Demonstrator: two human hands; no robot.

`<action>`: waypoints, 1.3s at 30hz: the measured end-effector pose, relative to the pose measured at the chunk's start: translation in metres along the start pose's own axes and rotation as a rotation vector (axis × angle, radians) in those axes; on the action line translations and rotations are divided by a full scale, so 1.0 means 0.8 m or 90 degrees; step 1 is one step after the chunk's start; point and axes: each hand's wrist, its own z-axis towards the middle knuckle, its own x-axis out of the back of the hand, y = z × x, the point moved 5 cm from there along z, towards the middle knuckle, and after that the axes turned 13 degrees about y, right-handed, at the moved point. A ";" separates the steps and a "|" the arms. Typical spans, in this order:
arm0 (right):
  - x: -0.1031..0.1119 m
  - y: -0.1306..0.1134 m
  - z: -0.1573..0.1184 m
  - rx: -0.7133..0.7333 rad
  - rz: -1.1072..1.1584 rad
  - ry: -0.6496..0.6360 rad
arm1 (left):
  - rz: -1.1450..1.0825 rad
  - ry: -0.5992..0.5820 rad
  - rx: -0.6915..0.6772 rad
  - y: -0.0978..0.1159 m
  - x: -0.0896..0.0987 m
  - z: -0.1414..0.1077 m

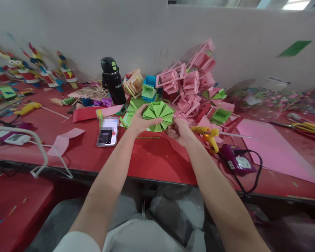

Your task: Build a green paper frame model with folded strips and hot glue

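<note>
A round, pleated green paper rosette is raised above the table in front of me. My left hand grips its left side, with the thumb lying across the front. At the rosette's lower right edge is my right hand, its fingers curled together; whether they pinch the rim or a small piece is hidden. Behind the rosette, more folded green paper shows. To the right of my right hand lies a yellow glue gun with a small orange light.
A phone and a black bottle are at the left. Pink folded paper pieces pile up at the back. Right of the glue gun sit a purple power box with a looped cable, pink sheets and scissors.
</note>
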 end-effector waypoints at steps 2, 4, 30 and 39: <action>0.000 0.001 -0.001 -0.013 0.010 0.003 | -0.005 -0.011 -0.031 0.006 -0.002 -0.002; 0.000 0.000 -0.001 -0.011 0.023 0.000 | -0.021 -0.019 -0.036 0.011 -0.003 -0.004; 0.000 0.003 0.004 -0.053 0.073 -0.005 | -0.068 -0.051 -0.085 0.020 -0.011 -0.007; 0.002 0.000 0.007 -0.043 0.102 0.003 | -0.073 -0.074 -0.087 0.023 -0.014 -0.010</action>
